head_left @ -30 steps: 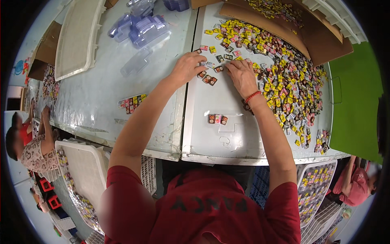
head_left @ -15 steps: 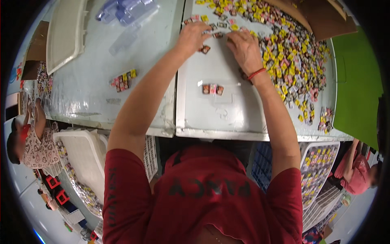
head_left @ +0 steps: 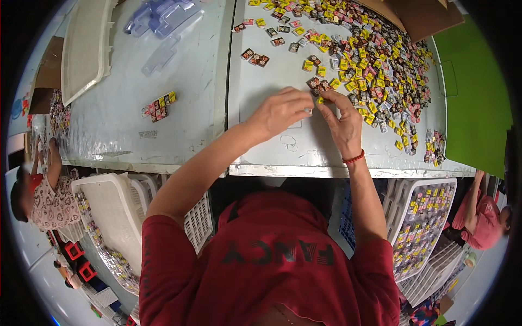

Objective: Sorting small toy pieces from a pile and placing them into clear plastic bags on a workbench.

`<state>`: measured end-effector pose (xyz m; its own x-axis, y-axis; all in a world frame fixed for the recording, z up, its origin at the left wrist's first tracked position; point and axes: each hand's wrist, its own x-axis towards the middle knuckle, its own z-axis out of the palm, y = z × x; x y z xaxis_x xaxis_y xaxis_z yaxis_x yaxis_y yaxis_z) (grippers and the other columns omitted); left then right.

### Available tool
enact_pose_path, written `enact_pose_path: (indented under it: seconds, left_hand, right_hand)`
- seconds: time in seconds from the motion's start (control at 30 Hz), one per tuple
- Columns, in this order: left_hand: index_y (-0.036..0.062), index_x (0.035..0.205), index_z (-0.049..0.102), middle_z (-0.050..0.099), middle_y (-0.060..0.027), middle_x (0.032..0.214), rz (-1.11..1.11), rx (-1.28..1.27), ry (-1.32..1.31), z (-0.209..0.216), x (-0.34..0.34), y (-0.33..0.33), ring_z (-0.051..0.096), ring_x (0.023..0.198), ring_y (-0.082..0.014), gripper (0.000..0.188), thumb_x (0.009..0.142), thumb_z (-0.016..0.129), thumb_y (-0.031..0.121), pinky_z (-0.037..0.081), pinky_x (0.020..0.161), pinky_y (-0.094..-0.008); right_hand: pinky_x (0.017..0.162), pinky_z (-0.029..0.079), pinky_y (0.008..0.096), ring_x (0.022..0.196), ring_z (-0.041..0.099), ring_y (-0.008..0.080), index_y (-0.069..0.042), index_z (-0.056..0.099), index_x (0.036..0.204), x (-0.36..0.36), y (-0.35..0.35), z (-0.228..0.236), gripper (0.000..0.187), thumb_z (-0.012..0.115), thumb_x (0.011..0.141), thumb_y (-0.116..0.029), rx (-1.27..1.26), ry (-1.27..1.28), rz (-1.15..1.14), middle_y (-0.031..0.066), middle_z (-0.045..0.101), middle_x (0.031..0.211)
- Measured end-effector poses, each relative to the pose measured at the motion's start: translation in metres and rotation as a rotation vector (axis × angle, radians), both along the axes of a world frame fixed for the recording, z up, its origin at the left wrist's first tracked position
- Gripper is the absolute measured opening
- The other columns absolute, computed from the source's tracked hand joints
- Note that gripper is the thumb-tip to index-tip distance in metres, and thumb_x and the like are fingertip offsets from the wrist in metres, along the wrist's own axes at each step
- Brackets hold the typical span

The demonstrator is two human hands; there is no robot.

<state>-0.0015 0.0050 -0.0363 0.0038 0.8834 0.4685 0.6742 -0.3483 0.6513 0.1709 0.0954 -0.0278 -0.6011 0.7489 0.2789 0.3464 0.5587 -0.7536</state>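
Note:
My left hand (head_left: 280,113) is over the table's middle, its fingers closed and bent toward the right hand. A tiny pale bit shows at its fingertips; what it is cannot be made out. Close beside it, my right hand (head_left: 343,120), with a red cord bracelet, pinches a small yellow square piece (head_left: 319,100) between thumb and index finger. Brown square pieces (head_left: 317,85) lie just beyond its fingertips. Farther left rests a short row of brown pieces (head_left: 255,57). A big heap of yellow, black, brown and pink square pieces (head_left: 375,70) spreads over the right side.
On the left table lie clear bluish plastic trays (head_left: 163,19) and a small cluster of pieces (head_left: 159,106). A cardboard box (head_left: 429,22) stands behind the heap, beside a green panel (head_left: 470,98). White crates (head_left: 424,231) stand below the front edge. Other people work at both sides.
Both hands have come back toward me from the far part of the table and drawn together. The row of pieces near the front is no longer visible there. A brown row now shows farther back.

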Motion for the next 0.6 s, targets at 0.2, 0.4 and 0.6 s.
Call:
enact_pose_path:
  seconds: [0.2, 0.4, 0.6]
  left_hand:
    - [0.0042, 0.092, 0.065, 0.062, -0.0053, 0.102, 0.017, 0.073, 0.14, -0.023, -0.008, -0.013, 0.059, 0.097, -0.0244, 0.021, 0.073, 0.072, 0.008, 0.047, 0.087, -0.0355]
    - [0.0031, 0.094, 0.064, 0.059, -0.0071, 0.104, 0.122, 0.045, 0.138, -0.026, -0.008, -0.02, 0.058, 0.102, -0.0242, 0.021, 0.074, 0.07, 0.005, 0.047, 0.089, -0.0363]
    - [0.0028, 0.098, 0.06, 0.056, -0.0074, 0.106, 0.138, -0.048, 0.058, -0.026, -0.008, -0.024, 0.058, 0.099, -0.026, 0.023, 0.077, 0.068, 0.005, 0.051, 0.082, -0.0346]
  right_hand:
    - [0.083, 0.05, 0.0347, 0.095, 0.063, 0.0287, -0.005, 0.066, 0.102, -0.017, -0.009, -0.005, 0.026, 0.072, 0.077, -0.009, 0.104, -0.01, 0.128, 0.0123, 0.067, 0.103]
    - [0.087, 0.047, 0.0365, 0.099, 0.06, 0.0287, -0.005, 0.066, 0.099, -0.022, -0.002, -0.01, 0.025, 0.073, 0.075, -0.008, 0.248, -0.069, 0.263, 0.011, 0.066, 0.101]
    - [0.088, 0.045, 0.0376, 0.098, 0.06, 0.027, -0.005, 0.067, 0.096, -0.029, 0.008, -0.006, 0.025, 0.075, 0.073, -0.01, 0.286, -0.122, 0.296, 0.0098, 0.066, 0.1]
